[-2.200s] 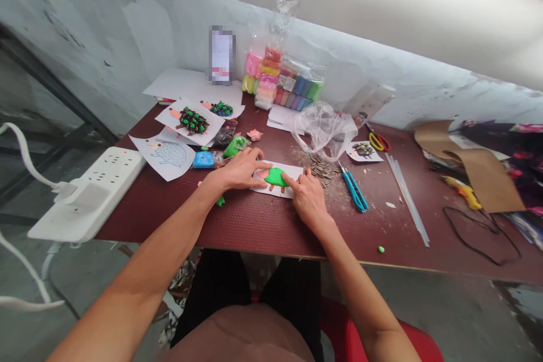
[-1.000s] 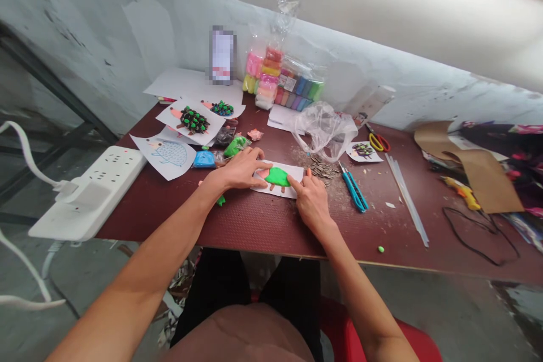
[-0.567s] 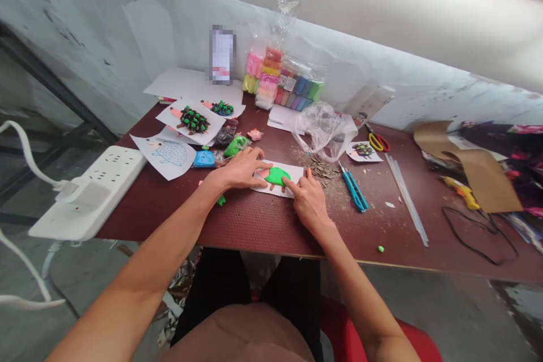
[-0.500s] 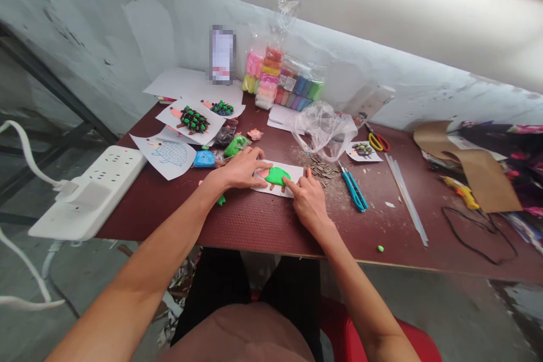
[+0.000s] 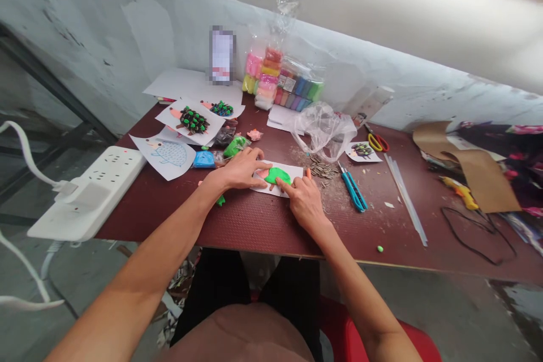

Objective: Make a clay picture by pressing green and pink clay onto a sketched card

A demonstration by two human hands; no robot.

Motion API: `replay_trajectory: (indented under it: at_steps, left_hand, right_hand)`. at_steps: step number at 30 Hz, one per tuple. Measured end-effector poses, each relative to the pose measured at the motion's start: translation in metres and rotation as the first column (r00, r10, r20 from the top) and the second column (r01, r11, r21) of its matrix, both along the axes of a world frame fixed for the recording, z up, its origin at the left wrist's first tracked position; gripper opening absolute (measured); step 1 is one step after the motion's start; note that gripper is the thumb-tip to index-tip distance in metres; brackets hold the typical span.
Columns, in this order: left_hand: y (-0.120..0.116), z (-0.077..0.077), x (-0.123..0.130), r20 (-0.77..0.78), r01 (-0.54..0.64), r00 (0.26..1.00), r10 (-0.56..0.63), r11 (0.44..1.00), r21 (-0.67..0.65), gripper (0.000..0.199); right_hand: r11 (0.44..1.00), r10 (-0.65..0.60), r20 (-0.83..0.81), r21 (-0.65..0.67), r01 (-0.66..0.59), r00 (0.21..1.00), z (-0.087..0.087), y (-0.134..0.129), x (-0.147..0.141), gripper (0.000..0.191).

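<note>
A small white card (image 5: 275,191) lies before me, bearing a flattened patch of green modelling clay (image 5: 278,174) with a pinkish head and brown feet, shaped like a hedgehog. My left hand (image 5: 244,168) rests on the card's left end, palm down and fingers spread. From the right, my right hand (image 5: 305,198) reaches in with its index fingertip touching the lower edge of the green clay, the other fingers curled and holding nothing visible. Just beyond it an orange stick-like piece (image 5: 309,173) shows.
Sunflower-seed-like pieces (image 5: 324,169), a teal utility knife (image 5: 353,189) and scissors (image 5: 377,141) lie rightward. Finished hedgehog cards (image 5: 214,131), a blue clay pack (image 5: 204,159) and a power strip (image 5: 91,195) are leftward. Bagged clay (image 5: 292,87) and a plastic bag (image 5: 324,127) stand behind; a glue gun (image 5: 462,193) sits far right.
My right index fingertip has slid a little leftward along the lower edge of the green clay. My left hand stays on the card.
</note>
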State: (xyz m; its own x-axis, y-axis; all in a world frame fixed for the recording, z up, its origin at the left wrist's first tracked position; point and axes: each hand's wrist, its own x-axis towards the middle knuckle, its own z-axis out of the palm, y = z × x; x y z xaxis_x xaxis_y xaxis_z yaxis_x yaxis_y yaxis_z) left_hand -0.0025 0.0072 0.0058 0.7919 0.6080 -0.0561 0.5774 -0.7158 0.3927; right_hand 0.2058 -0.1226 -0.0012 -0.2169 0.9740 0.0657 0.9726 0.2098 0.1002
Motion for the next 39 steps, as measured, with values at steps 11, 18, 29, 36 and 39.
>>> replay_trajectory:
  at_steps: [11, 18, 29, 36, 39]
  left_hand:
    - [0.000, 0.001, 0.001, -0.025, 0.003, 1.000, -0.002, 1.000, 0.008, 0.061]
    - [-0.001, 0.004, 0.001, -0.043, 0.001, 0.999, -0.002, 1.000, -0.008, 0.063]
    - [0.000, -0.001, 0.001, -0.015, 0.000, 1.000, 0.000, 1.000, -0.002, 0.062]
    - [-0.001, 0.002, 0.001, -0.025, -0.005, 1.000, 0.004, 1.000, -0.008, 0.062]
    - [-0.001, 0.003, 0.001, -0.031, -0.001, 1.000, 0.001, 1.000, -0.003, 0.062]
  right_hand:
    - [0.996, -0.085, 0.029, -0.032, 0.086, 0.996, 0.004, -0.002, -0.001, 0.051]
    - [0.997, -0.070, 0.041, -0.021, 0.071, 0.997, 0.004, -0.007, 0.002, 0.053]
    - [0.979, -0.190, 0.035, -0.064, 0.192, 0.981, 0.008, -0.006, -0.003, 0.054]
    - [0.965, -0.229, 0.044, -0.117, 0.233, 0.972, 0.012, -0.006, -0.004, 0.057]
    - [0.960, -0.249, 0.046, -0.122, 0.253, 0.967, 0.014, -0.007, -0.003, 0.059]
